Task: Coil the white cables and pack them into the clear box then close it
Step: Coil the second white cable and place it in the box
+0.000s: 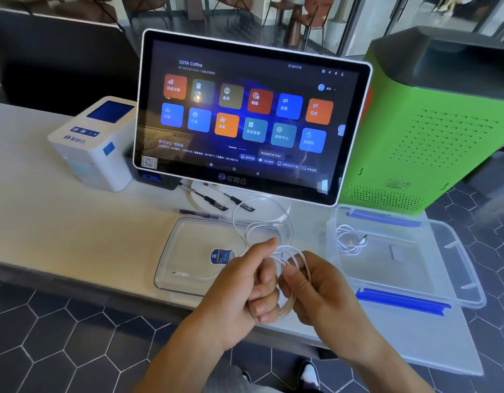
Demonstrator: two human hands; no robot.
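My left hand [246, 282] and my right hand [313, 290] meet above the counter's front edge, both gripping loops of a thin white cable [290, 258]. Its loose length [245, 211] trails back in a curve over the counter to a plug end near the screen's base. The clear box [455, 268] with blue latches stands open at the right; a coiled white cable [350, 241] lies inside it. The clear lid [188, 239], with a blue sticker, lies flat on the counter to the left of my hands.
A tilted touchscreen terminal [245, 114] stands behind the lid, a white receipt printer [94, 146] at its left, a green machine [432, 131] at the right behind the box. Several pens [213, 202] lie under the screen. Dark hexagonal floor tiles show below.
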